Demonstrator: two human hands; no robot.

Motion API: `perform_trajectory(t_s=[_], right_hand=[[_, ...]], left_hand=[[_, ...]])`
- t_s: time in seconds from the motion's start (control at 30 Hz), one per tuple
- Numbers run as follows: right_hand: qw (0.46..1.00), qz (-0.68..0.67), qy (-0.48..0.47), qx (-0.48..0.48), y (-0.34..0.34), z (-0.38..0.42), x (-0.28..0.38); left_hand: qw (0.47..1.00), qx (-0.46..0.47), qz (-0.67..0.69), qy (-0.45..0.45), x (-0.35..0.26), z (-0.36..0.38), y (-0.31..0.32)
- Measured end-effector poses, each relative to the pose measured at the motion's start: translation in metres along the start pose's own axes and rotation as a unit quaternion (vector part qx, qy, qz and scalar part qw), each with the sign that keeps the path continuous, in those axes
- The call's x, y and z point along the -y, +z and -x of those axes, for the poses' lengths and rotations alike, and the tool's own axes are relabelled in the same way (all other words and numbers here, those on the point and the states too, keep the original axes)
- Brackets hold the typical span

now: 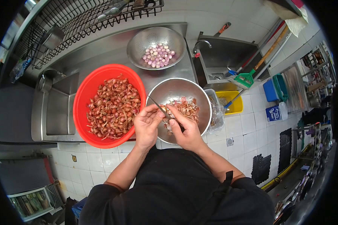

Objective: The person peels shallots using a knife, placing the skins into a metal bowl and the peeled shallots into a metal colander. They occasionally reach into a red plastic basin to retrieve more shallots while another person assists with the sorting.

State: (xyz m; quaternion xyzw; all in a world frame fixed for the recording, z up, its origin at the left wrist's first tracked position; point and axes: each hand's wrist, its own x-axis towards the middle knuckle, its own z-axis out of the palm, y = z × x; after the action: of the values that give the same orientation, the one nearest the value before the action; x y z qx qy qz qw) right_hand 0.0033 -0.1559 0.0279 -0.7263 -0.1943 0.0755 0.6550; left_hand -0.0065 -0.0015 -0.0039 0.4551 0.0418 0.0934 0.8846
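My right hand [184, 131] is closed round a small knife [159, 107], whose blade points up and to the left. Close beside it, my left hand [148, 122] pinches a small pale shallot [163, 108] at the blade. Both hands are over the left part of a steel bowl [180, 83] that holds peelings [187, 107]. Left of my hands stands a red basin [80, 108] full of unpeeled shallots [114, 108]. Behind the bowl, a steel colander [137, 47] contains peeled pinkish-white shallots [158, 55].
A sink [58, 112] lies at the left and another [218, 71] at the back right. Beyond the bowl's right side are a plastic bag [216, 116] and a yellow container [234, 107]. A wire rack [82, 24] hangs above the counter.
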Motion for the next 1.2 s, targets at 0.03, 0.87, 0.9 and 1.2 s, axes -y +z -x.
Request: perform_trajectory(t_s=[0.03,0.87,0.9,1.2], right_hand=[[1.0,0.01,-0.024,-0.006,0.002,-0.002,0.003],[0.978,0.183,0.089,-0.034,-0.033,-0.006,-0.026],[0.978,0.175,0.107,-0.035,-0.034,-0.003,-0.026],[0.997,0.031,-0.065,0.022,-0.017,0.001,0.013]], left_hand=[[1.0,-0.007,-0.015,0.012,-0.001,0.0,0.001],[0.989,0.079,0.115,-0.054,-0.009,-0.006,-0.009],[0.993,0.079,0.073,-0.057,-0.009,-0.006,-0.01],[0.995,0.07,-0.069,-0.014,-0.014,-0.003,-0.001]])
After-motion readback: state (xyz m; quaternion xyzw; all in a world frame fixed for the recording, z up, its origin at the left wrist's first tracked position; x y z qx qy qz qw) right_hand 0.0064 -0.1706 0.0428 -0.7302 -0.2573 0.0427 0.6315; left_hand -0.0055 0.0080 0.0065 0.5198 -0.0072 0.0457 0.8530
